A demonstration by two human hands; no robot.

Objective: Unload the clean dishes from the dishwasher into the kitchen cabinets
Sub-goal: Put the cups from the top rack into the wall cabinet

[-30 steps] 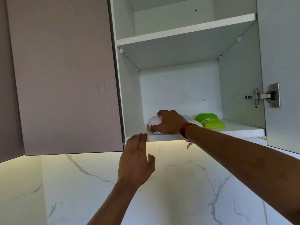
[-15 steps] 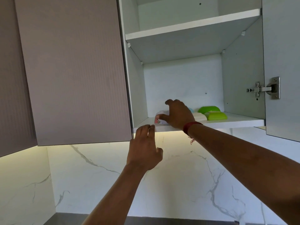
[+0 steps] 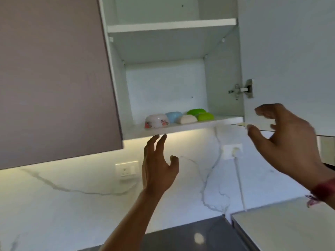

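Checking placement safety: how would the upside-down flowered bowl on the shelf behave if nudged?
The flowered bowl sits rim-down, so it would probably slide rather than roll or tip. Its smooth white surface looks slippery, possibly breakable.

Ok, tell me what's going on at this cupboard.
A person is putting clean dishes into an open wall cabinet. A floral bowl sits upside down at the front of the lower shelf, beside a blue container, a white container and two green containers. Neither hand has a grip on anything. The left hand hangs open just under the shelf edge. The right hand, fingers loosely curled, is at the bottom corner of the open door, perhaps to close it.
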